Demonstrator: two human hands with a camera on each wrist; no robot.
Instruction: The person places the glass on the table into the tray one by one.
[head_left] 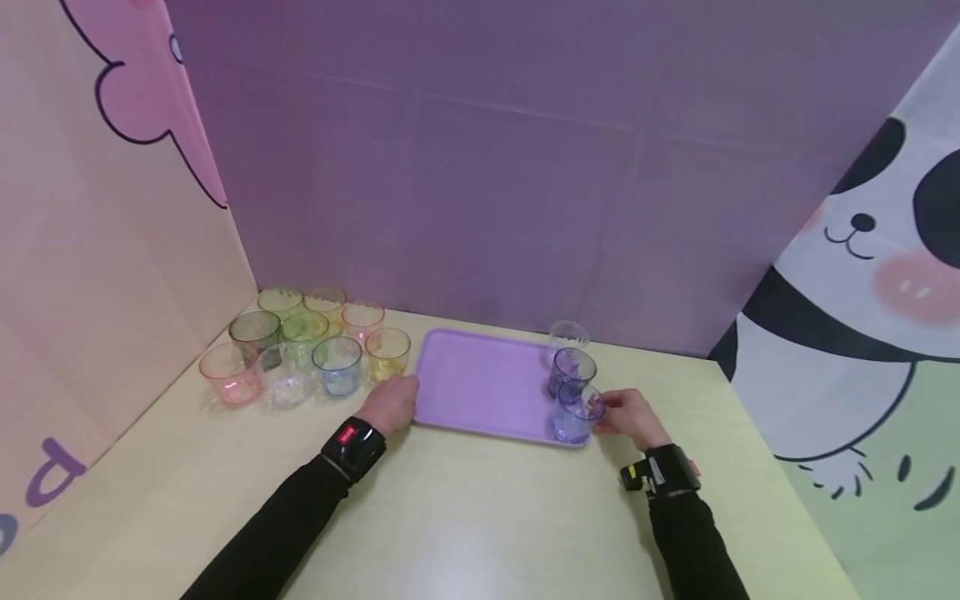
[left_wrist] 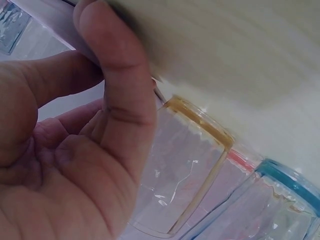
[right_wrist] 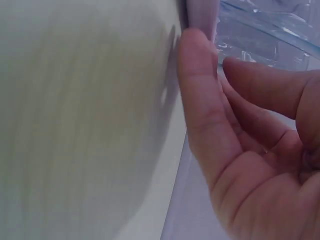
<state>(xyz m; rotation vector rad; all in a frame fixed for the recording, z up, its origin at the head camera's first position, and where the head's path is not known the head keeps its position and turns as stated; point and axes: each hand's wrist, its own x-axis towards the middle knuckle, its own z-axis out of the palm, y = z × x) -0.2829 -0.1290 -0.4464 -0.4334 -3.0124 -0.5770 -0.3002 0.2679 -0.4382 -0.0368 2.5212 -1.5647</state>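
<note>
A light purple tray (head_left: 483,379) lies on the table in the head view. My left hand (head_left: 392,404) grips its left rim between thumb and curled fingers, beside a yellow glass cup (head_left: 386,358). At the right rim, the thumb and fingers of my right hand (head_left: 632,417) pinch the tray's edge, close to a blue glass cup (head_left: 573,423). That cup stands at the tray's front right corner. Behind it in a row are a dark purple cup (head_left: 567,375) and a clear cup (head_left: 566,337). In the right wrist view, only the tray's edge (right_wrist: 202,15) shows at the fingertips.
Several coloured glass cups stand in a cluster left of the tray, including a pink one (head_left: 234,385), a clear one (head_left: 287,387) and a blue one (head_left: 339,375). A purple backdrop (head_left: 480,208) rises behind the table; printed panels (head_left: 862,350) flank it.
</note>
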